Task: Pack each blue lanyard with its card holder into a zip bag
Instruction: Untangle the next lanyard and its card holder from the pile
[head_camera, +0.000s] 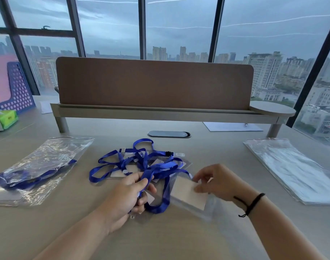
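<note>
Nearest the camera, a blue fabric lanyard strap [160, 192] is gripped by the curled fingers of the left hand [126, 197], while its clear plastic card holder [188, 196] is pinched by the right hand [214, 182], just above the beige tabletop [160, 237]. Beyond, tangled blue lanyards [134, 162] are piled; a filled clear zip bag [38, 166] lies left, stacked empty zip bags [295, 169] right.

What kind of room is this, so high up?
Probably an office in a tall building. A beige work desk carries a brown fabric divider screen, a purple plastic file rack stands at the left, and big dark-framed windows overlook city towers.
</note>
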`<state>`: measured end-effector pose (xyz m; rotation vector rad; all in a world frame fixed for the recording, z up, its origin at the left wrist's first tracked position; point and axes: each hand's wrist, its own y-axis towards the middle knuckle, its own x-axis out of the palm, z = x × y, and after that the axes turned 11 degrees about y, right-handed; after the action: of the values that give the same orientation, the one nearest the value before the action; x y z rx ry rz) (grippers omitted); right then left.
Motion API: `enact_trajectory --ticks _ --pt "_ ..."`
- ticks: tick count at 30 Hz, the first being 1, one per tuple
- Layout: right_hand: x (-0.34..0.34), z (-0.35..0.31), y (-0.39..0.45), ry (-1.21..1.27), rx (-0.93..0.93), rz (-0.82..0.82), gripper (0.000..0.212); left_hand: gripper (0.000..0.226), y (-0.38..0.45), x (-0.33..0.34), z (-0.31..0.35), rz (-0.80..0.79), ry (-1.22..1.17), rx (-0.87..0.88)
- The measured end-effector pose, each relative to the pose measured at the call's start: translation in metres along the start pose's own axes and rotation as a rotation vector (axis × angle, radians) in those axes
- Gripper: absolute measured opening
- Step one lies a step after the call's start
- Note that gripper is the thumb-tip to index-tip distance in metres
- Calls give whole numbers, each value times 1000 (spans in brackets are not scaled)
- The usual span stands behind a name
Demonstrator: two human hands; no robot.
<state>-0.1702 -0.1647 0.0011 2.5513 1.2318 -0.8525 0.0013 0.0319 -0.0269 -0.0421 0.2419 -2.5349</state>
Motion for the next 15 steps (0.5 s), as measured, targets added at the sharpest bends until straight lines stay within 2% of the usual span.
enact_trajectory --ticks 2,5,10,13,15 --pt "-9 -4 -4 329 -4 -31 5 19 0 1 1 12 4 35" --pt "-18 -8 -12 680 32 -163 11 20 -1 3 4 30 -13 85" --pt "-19 -1 -17 586 61 -523 18 23 -5 3 9 59 -33 115" --pt "-15 6 -15 608 108 -616 28 23 -6 4 12 78 -60 140" --pt "-17 9 -16 688 57 -712 33 22 -6 3 11 89 -85 148"
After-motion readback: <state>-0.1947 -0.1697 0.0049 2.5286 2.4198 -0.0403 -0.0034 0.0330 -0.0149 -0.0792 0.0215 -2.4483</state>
